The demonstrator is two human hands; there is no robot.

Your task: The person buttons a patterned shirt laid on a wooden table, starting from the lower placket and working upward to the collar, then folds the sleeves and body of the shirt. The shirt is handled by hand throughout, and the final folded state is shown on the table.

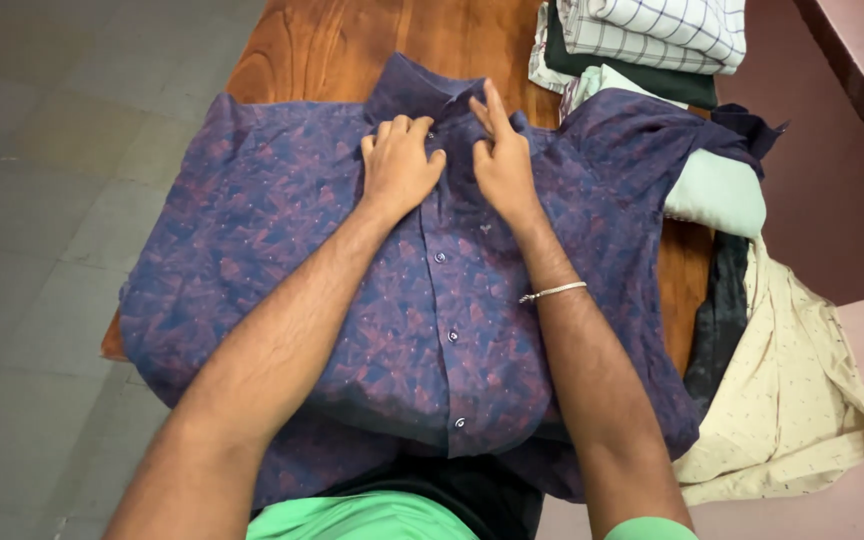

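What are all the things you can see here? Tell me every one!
patterned shirt: one, dark blue with reddish marks, spread front-up and buttoned on the table
wooden table: one, brown, under the shirt
checked shirt: one, white with dark lines, folded on top of the pile at the far right of the table
dark green garment: one, folded under the checked shirt
mint green garment: one, pale green, at the right edge of the table
cream garment: one, cream with tiny dots, hanging off the right side
black garment: one, beside the cream one
tiled floor: grey, to the left
bracelet: one, silver, on the right wrist
left hand: on the shirt just below the collar
right hand: at the collar, beside the left hand
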